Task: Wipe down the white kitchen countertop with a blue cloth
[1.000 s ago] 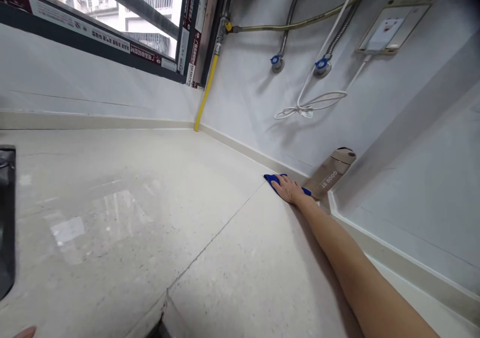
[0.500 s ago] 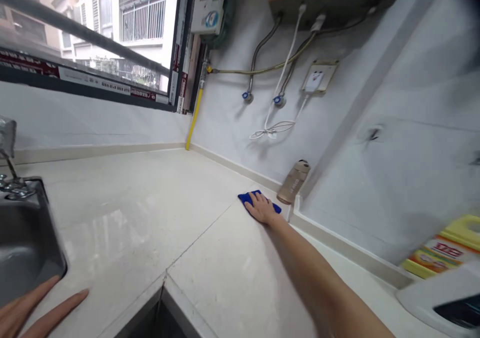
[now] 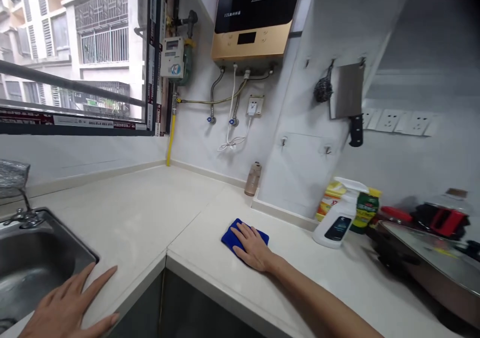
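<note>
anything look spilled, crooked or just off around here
No spill or damage stands out on the countertop or around the blue cloth under the right hand. Slightly odd: printed strips line the window frame, like unpeeled packaging film, and the white power cord hangs in a looped bundle below the wall socket.

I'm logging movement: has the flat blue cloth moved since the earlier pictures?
Yes: the blue cloth moved away from the long cream backsplash, towards the glossy white counter's front edge.
</note>
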`<state>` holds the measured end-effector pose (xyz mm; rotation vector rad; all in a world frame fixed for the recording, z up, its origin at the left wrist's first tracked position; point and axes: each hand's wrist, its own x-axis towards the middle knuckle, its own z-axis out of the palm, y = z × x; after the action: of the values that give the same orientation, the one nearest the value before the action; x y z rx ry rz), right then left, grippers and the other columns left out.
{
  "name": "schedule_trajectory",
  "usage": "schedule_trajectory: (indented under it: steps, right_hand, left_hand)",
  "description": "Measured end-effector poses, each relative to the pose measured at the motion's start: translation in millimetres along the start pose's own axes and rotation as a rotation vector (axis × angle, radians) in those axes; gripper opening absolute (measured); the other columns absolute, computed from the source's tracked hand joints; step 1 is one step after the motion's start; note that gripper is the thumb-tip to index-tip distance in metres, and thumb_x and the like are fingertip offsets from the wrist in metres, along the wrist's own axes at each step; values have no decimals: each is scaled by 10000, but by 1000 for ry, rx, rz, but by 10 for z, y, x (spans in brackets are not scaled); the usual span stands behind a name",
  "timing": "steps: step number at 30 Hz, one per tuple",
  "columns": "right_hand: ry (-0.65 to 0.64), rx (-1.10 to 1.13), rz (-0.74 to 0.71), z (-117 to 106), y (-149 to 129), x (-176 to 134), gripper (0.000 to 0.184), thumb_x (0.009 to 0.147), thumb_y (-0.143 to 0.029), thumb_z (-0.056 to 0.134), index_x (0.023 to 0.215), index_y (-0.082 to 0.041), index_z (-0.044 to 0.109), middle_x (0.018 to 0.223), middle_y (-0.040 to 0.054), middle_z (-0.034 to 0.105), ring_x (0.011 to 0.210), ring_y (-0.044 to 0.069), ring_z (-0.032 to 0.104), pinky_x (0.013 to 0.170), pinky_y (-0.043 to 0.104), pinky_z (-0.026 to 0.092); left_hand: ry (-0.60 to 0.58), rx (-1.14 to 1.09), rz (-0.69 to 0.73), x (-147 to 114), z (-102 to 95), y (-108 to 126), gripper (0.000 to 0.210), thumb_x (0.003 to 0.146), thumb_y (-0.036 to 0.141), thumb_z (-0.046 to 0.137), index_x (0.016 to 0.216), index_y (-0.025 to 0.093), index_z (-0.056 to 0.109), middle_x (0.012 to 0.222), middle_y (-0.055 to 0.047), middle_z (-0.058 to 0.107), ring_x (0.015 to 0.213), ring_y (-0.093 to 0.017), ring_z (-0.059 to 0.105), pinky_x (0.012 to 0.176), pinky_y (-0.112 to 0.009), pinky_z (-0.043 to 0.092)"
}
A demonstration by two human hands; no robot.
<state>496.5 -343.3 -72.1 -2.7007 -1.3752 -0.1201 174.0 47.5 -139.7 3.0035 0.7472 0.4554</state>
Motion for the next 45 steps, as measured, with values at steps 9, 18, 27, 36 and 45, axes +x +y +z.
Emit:
schedule_trajectory:
  steps: [9,18,27,36,45]
  right_hand:
    - [22,20,-5,-66,46,-990,669,1028,-600,298,1582,-224,281,1646,121,174,1516,273,116,1229,535,102]
    - [87,-16,32,-50,56,-1104,636,1018,-545,350,1561,-213,339,1632,133,225,1500,304,180,1220,539,137]
    - [136,21,30,-15,80,-1128,653,1010,-561,341,1553,-198,358,1623,143,247,1500,317,173,1218,544,123]
    - [156,29,64,11,161,-1087,669,995,-597,335,1545,-218,374,1624,141,249,1490,319,206,1211,520,142]
    - [166,-113,356,229,685,-734,712,958,-566,314,1525,-141,388,1579,194,324,1457,392,255,1164,588,196]
  left_hand:
    - [-149,105,-14,-14,-393,221,927,747,856,318,1521,347,339,1607,-95,322,1465,-291,342,1170,-460,292]
    - [-107,19,10,19,-501,255,867,771,771,404,1498,299,408,1566,-135,394,1402,-395,414,1121,-553,352]
    - [-325,187,-83,64,-795,589,956,770,745,380,1560,227,236,1601,-239,260,1468,-437,272,1165,-549,238]
    - [-289,239,-270,375,-654,1001,1024,734,753,475,1571,247,170,1507,-296,363,1431,-478,285,1073,-651,266]
    - [-252,208,-259,222,-695,1078,1008,756,811,434,1565,257,197,1552,-317,281,1463,-464,247,1117,-608,229]
